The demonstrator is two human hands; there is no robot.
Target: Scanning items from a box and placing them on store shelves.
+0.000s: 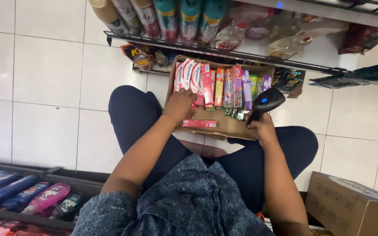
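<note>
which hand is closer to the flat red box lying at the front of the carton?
Left. The left hand is just above the flat red box; the right hand, gripping the black scanner, is off to its right.

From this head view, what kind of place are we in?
Most likely a shop aisle, during stock handling. The right hand holds a black handheld scanner, the left hand reaches into a cardboard box of boxed toothpaste, and wire shelves carry spray cans above a white tiled floor.

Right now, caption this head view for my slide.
Left hand reaches into a cardboard box of toothpaste cartons; right hand holds a black barcode scanner.
</note>
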